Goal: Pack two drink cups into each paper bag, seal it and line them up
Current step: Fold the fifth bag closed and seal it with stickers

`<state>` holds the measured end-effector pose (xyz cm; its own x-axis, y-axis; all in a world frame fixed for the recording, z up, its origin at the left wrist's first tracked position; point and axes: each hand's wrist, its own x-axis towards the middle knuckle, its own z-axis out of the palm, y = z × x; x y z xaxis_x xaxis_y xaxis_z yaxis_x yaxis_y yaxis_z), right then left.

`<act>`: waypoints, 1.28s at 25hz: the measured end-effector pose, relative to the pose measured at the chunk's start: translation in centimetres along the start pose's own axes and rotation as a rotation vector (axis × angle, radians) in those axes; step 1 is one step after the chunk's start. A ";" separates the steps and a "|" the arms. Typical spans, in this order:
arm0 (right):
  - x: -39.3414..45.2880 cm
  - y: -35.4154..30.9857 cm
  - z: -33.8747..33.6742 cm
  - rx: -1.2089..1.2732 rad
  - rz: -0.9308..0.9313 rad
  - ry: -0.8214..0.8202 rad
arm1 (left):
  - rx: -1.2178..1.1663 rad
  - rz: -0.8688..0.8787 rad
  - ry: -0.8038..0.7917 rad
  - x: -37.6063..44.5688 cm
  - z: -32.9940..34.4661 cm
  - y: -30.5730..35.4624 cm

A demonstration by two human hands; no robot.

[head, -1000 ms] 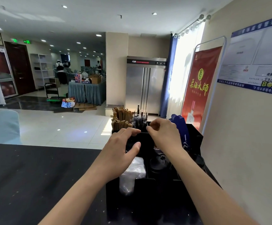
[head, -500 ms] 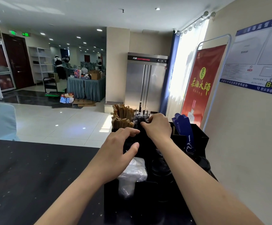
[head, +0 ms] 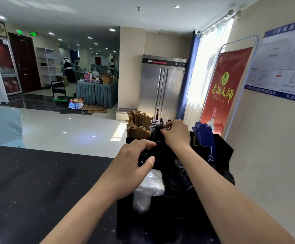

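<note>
A black condiment organizer (head: 226, 148) stands at the right end of the dark counter (head: 37, 187). My left hand (head: 132, 162) grips the rim of its front compartment, fingers curled over the top, thumb against the wall. My right hand (head: 176, 132) reaches over the back compartment and pinches dark wrapped straws (head: 156, 124). Brown paper-wrapped sticks (head: 138, 125) fill the compartment to the left of the straws. Black cup lids (head: 180, 182) lie lower in the organizer. No paper bag or drink cup is in view near my hands.
A clear plastic bag (head: 150, 189) sits in a front compartment. Blue sleeves (head: 204, 138) stand at the organizer's right. A red banner (head: 226, 85) and the wall are close on the right. A steel fridge (head: 162, 87) stands behind; people work at a far table (head: 97, 92).
My right hand has moved forward from the compartment's middle to the straws at the back. My left hand stays on the organizer's rim. My view has tilted slightly upward.
</note>
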<state>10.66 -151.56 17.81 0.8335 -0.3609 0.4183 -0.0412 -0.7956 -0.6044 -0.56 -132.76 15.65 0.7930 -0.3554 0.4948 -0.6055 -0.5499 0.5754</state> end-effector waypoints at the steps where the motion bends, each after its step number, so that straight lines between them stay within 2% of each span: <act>1: 0.0 0.0 0.1 0.017 -0.002 -0.002 | 0.000 -0.001 0.001 -0.1 -0.1 -0.1; 6: -0.1 0.5 -1.0 0.109 -0.051 0.045 | 0.001 -0.009 0.009 -0.4 -0.6 0.0; 9: -0.5 0.1 -2.2 0.252 -0.025 0.076 | -0.014 0.004 0.017 -0.6 -0.7 0.6; 13: -1.1 -1.0 -4.1 0.358 -0.047 0.049 | -0.024 0.020 0.030 -0.9 -1.2 1.4; 18: -1.9 -3.3 -7.7 0.385 -0.171 0.117 | -0.030 0.036 0.050 -1.3 -2.0 2.7; 25: -4.4 -5.7 -13.0 0.412 -0.236 0.191 | -0.036 0.092 0.108 -2.3 -4.0 5.5; 32: -9.6 -7.0 -17.8 0.455 -0.311 0.142 | -0.027 0.135 0.127 -4.4 -5.4 8.6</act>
<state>-6.80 -151.18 30.10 0.6847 -0.2301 0.6916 0.4624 -0.5963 -0.6562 -9.58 -131.88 21.91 0.6907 -0.3251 0.6460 -0.7086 -0.4826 0.5147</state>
